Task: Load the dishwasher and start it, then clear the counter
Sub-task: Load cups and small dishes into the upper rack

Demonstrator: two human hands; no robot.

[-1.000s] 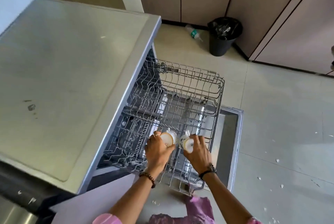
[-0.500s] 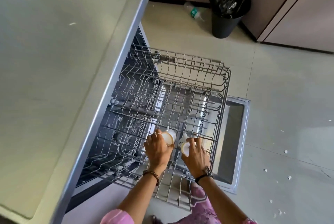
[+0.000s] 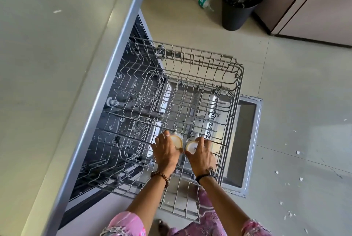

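1. A person leans over an open dishwasher, whose wire rack point(image 3: 200, 87) is pulled out over the lowered door point(image 3: 245, 140)

2. The left hand point(image 3: 165, 152) has its fingers point(image 3: 162, 140) curled round a small pale cup point(image 3: 176, 140), held tipped so that its round end faces up towards the onlooker

3. The right hand point(image 3: 202, 155) grips a second cup point(image 3: 191, 145) of the same kind, the fingers wrapped over its far side; this one shows some dark print, too small to read

4. Both cups sit low in the near half of the rack, just beside each other, among the wires; whether they already rest on the rack cannot be told

5. Compared with a second ago, the hands and cups have shifted a little deeper into the rack and the cups have moved slightly apart, while the viewpoint has swung further over the rack

6. That suggests the cups are being seated now, and the rest of the rack looks bare, so loading seems barely begun

7. The counter point(image 3: 57, 64) stretches away on the left, and no dishes show on the part in view

8. On the floor point(image 3: 304, 102) beyond stands a black bin point(image 3: 240, 7) with a plastic bottle point(image 3: 202, 1) lying beside it, and white scraps are scattered to the right
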